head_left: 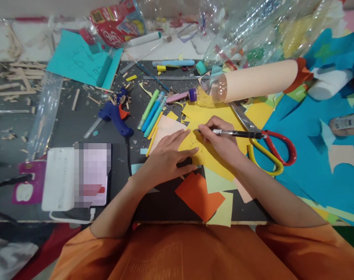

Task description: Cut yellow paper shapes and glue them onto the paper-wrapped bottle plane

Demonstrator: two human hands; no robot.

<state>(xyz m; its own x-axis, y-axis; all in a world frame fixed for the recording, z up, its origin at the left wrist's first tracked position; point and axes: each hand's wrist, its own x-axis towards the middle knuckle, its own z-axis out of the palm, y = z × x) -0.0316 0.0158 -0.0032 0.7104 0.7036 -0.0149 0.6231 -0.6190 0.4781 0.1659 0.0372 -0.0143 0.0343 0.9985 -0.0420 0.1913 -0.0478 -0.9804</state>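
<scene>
head view first: how do the two hands stand?

near each other but apart, over a yellow sheet (219, 157) on the dark surface (70, 124). the left hand (168, 155) lies palm down with its fingers spread, some fingertips on the sheet.

and the right hand (219, 140)?

pinched around a pen (238, 133), whose tip points left, at the sheet. rounded outlines (198, 158) are drawn there, just beside the left hand's fingertips.

is the tip touching the paper?

it looks so, but that spot is small and partly covered by fingers, so i can't be certain.

what lies closest?

scissors (248, 122) with one red loop and one yellow loop, to the right of the right hand. beyond them a bottle (260, 81) wrapped in pale paper lies on its side, purple cap toward the left.

and past the left hand?

a slanting row of markers (152, 112), then a blue glue gun (117, 120). nearer the person is a phone (97, 171), its screen partly pixelated, beside a white device (57, 181).

any other paper?

an orange piece (198, 196) near the front edge, overlapping a pale green one (225, 216); a big blue sheet (308, 182) on the right; a turquoise one (74, 58) at the far left.
</scene>
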